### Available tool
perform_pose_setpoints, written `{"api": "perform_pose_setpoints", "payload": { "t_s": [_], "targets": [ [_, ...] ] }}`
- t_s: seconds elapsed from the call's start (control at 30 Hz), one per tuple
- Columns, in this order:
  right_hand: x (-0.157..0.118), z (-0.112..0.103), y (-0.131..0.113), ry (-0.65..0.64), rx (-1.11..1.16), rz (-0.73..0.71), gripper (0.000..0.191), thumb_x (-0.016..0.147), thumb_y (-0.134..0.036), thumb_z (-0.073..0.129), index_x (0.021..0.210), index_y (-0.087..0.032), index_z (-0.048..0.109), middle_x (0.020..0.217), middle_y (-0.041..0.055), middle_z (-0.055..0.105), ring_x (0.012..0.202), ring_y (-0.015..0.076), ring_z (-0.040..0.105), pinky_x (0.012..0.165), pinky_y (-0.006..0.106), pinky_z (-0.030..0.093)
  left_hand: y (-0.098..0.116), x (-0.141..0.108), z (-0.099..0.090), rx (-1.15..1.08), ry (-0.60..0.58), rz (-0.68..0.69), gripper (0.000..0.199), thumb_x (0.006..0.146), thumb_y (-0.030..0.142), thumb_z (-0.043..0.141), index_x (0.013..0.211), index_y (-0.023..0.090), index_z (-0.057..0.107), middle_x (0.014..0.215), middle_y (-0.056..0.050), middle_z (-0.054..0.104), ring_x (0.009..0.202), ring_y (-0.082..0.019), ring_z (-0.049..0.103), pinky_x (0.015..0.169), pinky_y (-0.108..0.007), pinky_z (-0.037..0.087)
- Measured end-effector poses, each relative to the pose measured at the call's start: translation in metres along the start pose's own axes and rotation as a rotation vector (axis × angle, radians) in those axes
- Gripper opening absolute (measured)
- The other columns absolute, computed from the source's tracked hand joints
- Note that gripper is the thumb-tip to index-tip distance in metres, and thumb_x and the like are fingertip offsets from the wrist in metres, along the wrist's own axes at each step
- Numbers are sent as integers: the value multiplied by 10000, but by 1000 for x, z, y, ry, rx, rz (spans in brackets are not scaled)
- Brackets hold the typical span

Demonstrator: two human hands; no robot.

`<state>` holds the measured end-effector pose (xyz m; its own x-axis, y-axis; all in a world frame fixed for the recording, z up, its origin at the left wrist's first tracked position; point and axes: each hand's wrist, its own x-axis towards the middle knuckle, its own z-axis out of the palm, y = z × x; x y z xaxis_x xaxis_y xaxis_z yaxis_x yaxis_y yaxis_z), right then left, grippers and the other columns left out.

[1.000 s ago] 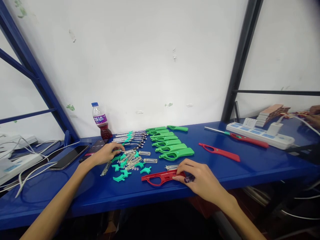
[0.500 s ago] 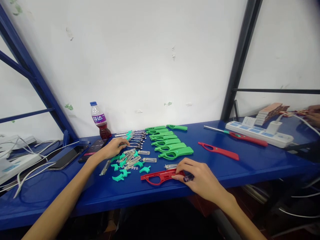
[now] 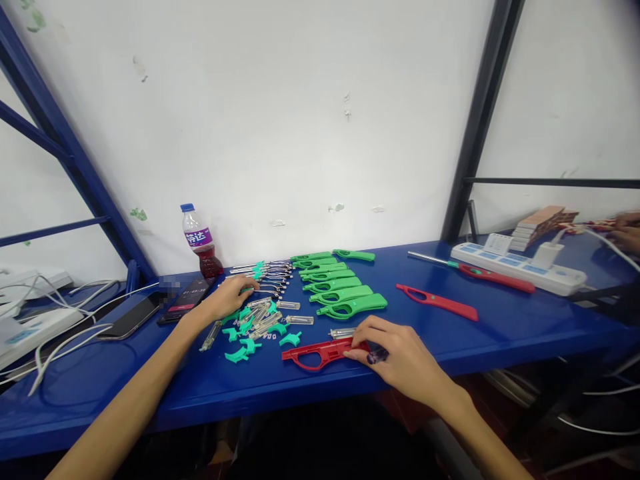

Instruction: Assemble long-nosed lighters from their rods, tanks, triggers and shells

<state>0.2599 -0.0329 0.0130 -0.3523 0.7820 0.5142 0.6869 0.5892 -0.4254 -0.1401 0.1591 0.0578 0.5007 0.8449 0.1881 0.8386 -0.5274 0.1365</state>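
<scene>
My left hand (image 3: 233,296) is at the front of a row of metal rods with wires (image 3: 273,272), its fingers closed on the end of one rod. Several teal pieces (image 3: 237,355) and clear tubes (image 3: 267,325) lie loosely in front of it. My right hand (image 3: 395,350) pinches the handle end of a red lighter shell (image 3: 325,352) near the table's front edge, its inner side facing up. A dark purple item (image 3: 377,355) shows under that hand. Behind the red shell lies a clear tube with metal (image 3: 342,333).
Green shells (image 3: 353,306) lie stacked mid-table. Rightward are a red shell (image 3: 443,303), a red lighter (image 3: 495,277), a power strip (image 3: 520,267) and a person's hand (image 3: 629,235). Leftward are a bottle (image 3: 200,243), phones (image 3: 187,300) and cables (image 3: 45,360).
My left hand has shifted very slightly while staying at the rods. The right hand and the red shell look unmoved.
</scene>
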Motion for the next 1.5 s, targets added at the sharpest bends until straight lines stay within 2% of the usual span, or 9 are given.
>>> {"api": "perform_pose_setpoints", "payload": {
  "t_s": [0.47,0.6,0.73,0.83,0.93,1.1,1.2,1.33,1.5],
  "targets": [
    [0,0,0,8,12,-2,231,1021,-475,663,972,-263,740,1052,28,757,859,196,735,795,303,540,-4,-2,4,1,13,46,264,1028,394,676,1161,167,701,1216,-82,714,1127,-248,690,1014,-497,566],
    [0,0,0,15,13,-5,218,1019,-481,665,1037,-280,746,1076,27,761,890,200,745,819,305,556,1,-4,3,-2,54,57,276,1028,416,672,1146,169,710,1205,-80,724,1126,-247,694,1023,-498,558],
    [1,-1,0,74,65,12,176,1035,-430,653,1014,-279,739,1090,26,753,896,185,735,846,299,565,14,-8,-8,2,143,76,306,1037,447,619,1097,172,740,1157,-82,756,1088,-249,712,1004,-473,555],
    [2,-2,0,87,104,31,185,1041,-408,644,965,-274,745,1051,20,754,891,175,726,851,291,563,36,-18,-19,24,248,105,387,1053,379,449,1037,172,775,1111,-106,766,1070,-298,709,971,-455,538],
    [1,-2,0,61,79,15,189,1038,-404,651,959,-272,761,1030,17,762,858,170,731,828,285,563,76,-37,-21,50,329,162,391,1053,289,389,1090,173,761,1118,-126,741,1082,-308,662,965,-472,493],
    [0,0,3,47,13,-50,224,1029,-450,659,990,-265,779,1063,40,775,856,174,747,828,282,575,164,-77,-4,88,311,336,323,1056,183,421,1146,222,728,1115,-89,709,1054,-275,605,939,-457,457],
    [-1,0,4,26,10,-80,217,1019,-450,677,980,-257,768,1066,42,773,866,173,745,828,277,570,202,-92,7,214,290,474,238,1066,188,467,1108,190,701,1083,-101,686,1039,-292,591,929,-490,452],
    [-1,0,0,11,47,-95,218,1005,-433,704,906,-241,734,1044,30,764,848,159,732,796,261,551,214,-102,21,263,299,509,115,1027,201,575,1079,191,677,1077,-88,674,1030,-304,585,921,-493,453],
    [1,-15,7,170,-18,-105,365,1086,-454,534,877,-234,737,936,39,769,820,155,728,783,249,573,206,-108,33,321,292,525,228,934,38,593,1107,172,659,1097,-87,684,1015,-291,577,909,-463,428]
  ]
}}
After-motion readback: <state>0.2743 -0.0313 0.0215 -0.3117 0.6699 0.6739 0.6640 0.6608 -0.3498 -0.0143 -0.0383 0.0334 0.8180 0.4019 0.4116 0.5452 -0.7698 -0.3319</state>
